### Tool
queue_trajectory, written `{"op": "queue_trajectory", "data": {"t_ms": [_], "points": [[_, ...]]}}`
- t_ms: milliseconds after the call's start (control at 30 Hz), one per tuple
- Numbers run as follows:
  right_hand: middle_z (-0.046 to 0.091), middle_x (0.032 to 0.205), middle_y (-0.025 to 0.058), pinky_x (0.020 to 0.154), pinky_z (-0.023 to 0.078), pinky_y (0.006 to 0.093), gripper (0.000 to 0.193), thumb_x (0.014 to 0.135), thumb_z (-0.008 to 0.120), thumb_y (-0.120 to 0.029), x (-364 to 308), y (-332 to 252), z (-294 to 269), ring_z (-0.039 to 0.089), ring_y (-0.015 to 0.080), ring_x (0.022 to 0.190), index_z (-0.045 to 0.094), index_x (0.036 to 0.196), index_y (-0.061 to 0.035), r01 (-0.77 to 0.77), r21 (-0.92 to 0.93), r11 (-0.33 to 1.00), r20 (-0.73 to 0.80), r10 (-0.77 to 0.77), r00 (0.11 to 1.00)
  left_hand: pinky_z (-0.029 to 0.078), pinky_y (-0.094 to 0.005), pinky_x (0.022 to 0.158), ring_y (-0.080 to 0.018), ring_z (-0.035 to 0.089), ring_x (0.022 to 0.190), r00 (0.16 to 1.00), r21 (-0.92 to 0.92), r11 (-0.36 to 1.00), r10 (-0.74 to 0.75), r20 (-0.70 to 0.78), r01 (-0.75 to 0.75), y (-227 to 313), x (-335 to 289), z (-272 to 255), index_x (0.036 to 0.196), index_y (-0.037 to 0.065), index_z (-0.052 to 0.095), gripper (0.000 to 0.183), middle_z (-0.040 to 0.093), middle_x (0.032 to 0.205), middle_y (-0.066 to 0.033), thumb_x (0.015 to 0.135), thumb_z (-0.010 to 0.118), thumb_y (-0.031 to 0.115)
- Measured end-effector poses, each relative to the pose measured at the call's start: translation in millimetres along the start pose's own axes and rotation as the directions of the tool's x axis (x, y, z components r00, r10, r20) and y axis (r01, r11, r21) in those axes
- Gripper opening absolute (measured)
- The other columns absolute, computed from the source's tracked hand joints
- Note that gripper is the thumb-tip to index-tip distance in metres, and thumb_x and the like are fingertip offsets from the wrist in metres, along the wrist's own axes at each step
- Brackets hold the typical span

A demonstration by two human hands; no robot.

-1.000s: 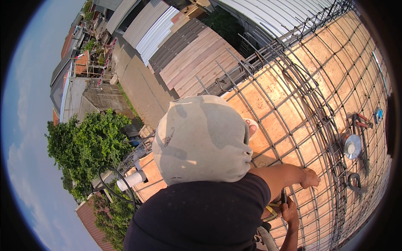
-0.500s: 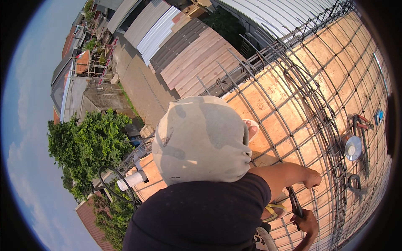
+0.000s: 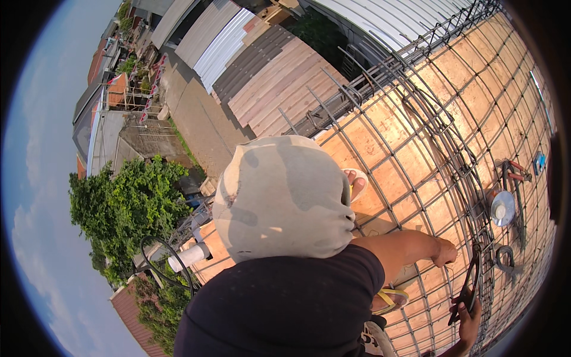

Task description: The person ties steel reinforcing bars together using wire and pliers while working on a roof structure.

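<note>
My left hand (image 3: 444, 253) is closed low over the grid of steel bars (image 3: 423, 211). A thin wire (image 3: 449, 275) shows just under its fingers, at a crossing of bars. To the right and nearer, my right hand (image 3: 469, 315) grips the handles of dark pincers (image 3: 471, 276). Their head points away from me, beside the thick bundle of bars (image 3: 479, 229). The pincers' handles stand a little apart. My fingers hide part of the left hand's hold.
Plywood (image 3: 380, 143) lies beneath the grid. On the right are a metal bowl (image 3: 502, 208), a red-handled cutter (image 3: 516, 172), a wire coil (image 3: 504, 259) and a small blue box (image 3: 539, 163). Bar ends (image 3: 321, 101) stick out over the edge. Sandalled feet (image 3: 391, 300) stand among the bars.
My right hand has moved right with the pincers, whose head now lies up by the bar bundle and whose handles are spread wider. My left hand has stayed nearly in place.
</note>
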State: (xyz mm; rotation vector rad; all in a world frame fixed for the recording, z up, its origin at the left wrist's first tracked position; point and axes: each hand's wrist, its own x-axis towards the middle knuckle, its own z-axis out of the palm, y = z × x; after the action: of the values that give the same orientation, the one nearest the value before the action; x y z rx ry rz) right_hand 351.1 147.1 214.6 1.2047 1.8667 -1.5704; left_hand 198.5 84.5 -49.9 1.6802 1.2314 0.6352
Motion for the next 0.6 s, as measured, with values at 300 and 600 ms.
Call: {"op": "queue_trajectory", "data": {"t_ms": [300, 600], "points": [[0.064, 0.089, 0.0072, 0.055, 0.049, 0.0278, 0.040, 0.091, 0.055, -0.011, 27, 40, -1, 0.062, 0.0156, 0.069, 0.053, 0.130, -0.0017, -0.229, -0.217, 0.949, -0.135, 0.203, 0.970, 0.054, -0.0443, 0.081, -0.0324, 0.066, 0.098, 0.998, 0.061, 0.998, 0.002, -0.069, 0.002, -3, -19, 3, 0.092, 0.007, 0.072, 0.023, 0.070, 0.097, -0.0147, 0.070, 0.067, 0.012], [0.064, 0.084, 0.0075, 0.048, 0.047, 0.0270, 0.042, 0.092, 0.055, -0.011, 22, 93, 20, 0.063, 0.0152, 0.068, 0.052, 0.131, 0.0025, -0.312, 0.027, 0.950, -0.178, 0.312, 0.933, 0.052, -0.0464, 0.081, -0.0345, 0.064, 0.099, 0.992, -0.111, 0.993, 0.014, -0.126, -0.028, 7, -27, -8, 0.087, 0.003, 0.067, 0.018, 0.065, 0.101, -0.0135, 0.070, 0.060, 0.004]]}}
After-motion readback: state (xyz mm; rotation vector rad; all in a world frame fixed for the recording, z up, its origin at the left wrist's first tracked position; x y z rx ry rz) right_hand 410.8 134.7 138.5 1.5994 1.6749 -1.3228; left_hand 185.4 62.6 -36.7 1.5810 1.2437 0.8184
